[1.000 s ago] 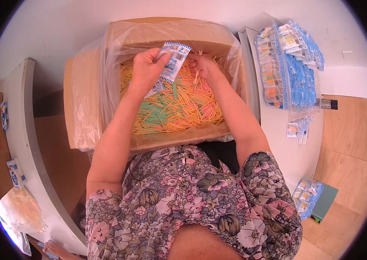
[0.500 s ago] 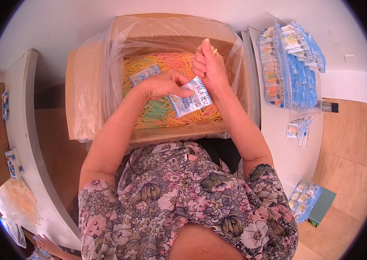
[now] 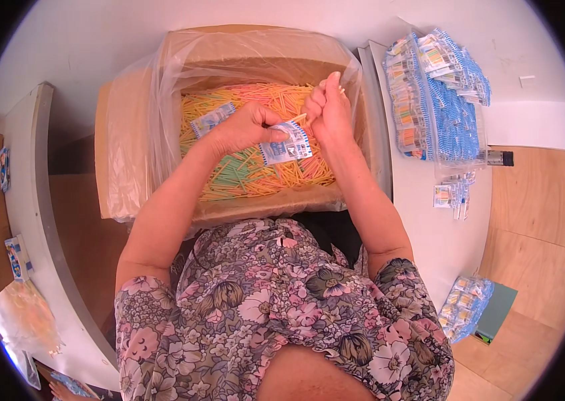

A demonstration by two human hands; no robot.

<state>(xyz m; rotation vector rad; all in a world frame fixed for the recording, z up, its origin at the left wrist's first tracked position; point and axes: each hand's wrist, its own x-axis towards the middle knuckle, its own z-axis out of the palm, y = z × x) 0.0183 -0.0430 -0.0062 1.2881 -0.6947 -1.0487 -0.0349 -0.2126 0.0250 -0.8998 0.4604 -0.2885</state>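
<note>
Partly hidden behind both hands: the middle of the heap of sticks (image 3: 256,167), thin and coloured yellow, orange, pink and green, too fine to tell what kind. Also blurred by the clear plastic liner (image 3: 162,100) draped over the rim: the far wall and left flap of the cardboard box (image 3: 262,204). Cut off by the bend of the lens at lower left: a crumpled clear bag (image 3: 22,321) and a small printed packet (image 3: 15,257), hard to make out.

Inside the box, on the liner: the loose sticks filling the bottom, plus one small blue-and-white sachet (image 3: 212,119) lying on top of them near the far left. Off to the right on the white counter (image 3: 429,247): a large clear bag (image 3: 439,93) packed with rows of blue-and-white sachets, a few loose sachets (image 3: 453,195) just below it, and a dark marker (image 3: 496,158) beside them. Lower right, well apart: another clear bag of packets (image 3: 466,307) on a green pad (image 3: 496,311).

Left hand (image 3: 246,127): grip closed narrowly, thumb and fingers pinching the upper left edge of a small blue-and-white sachet (image 3: 286,142) held over the middle of the box. Right hand (image 3: 329,110): fingers bunched and upright, pinching a few sticks (image 3: 299,119) whose lower ends meet the sachet's top.
</note>
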